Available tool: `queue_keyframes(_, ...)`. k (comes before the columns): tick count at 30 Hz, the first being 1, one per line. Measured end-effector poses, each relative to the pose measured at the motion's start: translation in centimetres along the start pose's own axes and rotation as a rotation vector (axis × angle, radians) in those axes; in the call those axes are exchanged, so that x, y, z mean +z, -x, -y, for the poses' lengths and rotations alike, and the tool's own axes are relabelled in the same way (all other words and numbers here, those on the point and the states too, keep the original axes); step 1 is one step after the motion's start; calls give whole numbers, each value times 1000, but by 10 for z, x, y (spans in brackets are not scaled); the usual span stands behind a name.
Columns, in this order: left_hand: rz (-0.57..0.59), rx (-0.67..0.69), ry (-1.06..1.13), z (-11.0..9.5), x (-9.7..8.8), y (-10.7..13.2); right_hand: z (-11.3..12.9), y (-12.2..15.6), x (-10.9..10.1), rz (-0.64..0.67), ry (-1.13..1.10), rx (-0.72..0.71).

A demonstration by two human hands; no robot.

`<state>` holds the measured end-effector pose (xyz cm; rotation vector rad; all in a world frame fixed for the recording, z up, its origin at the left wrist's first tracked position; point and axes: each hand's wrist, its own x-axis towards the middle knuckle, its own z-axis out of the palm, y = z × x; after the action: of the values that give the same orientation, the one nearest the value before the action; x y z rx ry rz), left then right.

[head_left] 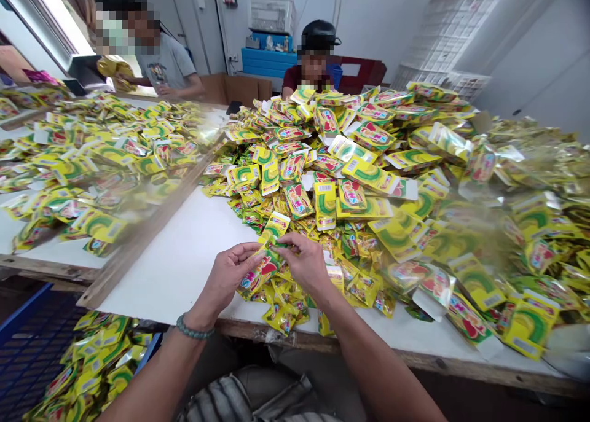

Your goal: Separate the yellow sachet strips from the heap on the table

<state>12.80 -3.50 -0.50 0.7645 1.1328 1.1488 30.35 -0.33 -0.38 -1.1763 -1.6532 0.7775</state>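
A yellow and green printed candy box (pixel 260 273) is tilted over the near edge of the pile, its end flap (pixel 278 221) up. My left hand (pixel 235 268) is closed round the box's left side, thumb on its front. At the box's upper end, my right hand (pixel 302 259) pinches a small green candy packet (pixel 275 242), mostly hidden by the fingers. Loose small candy packets (pixel 282 314) lie under and beside both hands. More flat boxes (pixel 325 204) rest on the pile just beyond.
A high heap of boxes (pixel 369 133) spreads back and right. A wooden strip (pixel 152 219) divides the white table (pixel 179 268) from another heap (pixel 92 158) at left. Below, a blue crate (pixel 27 336) holds packets. Two people (pixel 173 66) (pixel 295 84) are across the table.
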Motion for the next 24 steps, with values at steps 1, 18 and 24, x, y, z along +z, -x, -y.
queue_keyframes(1,-1,-11,5,0,-1,0,-1,0,0,24,-4,1)
queue_keyframes(18,-50,-20,116,-1,0,-3,8,3,2,158,114,33)
queue_keyframes(24,-27,29,46,0,6,-1,17,7,1,322,158,7)
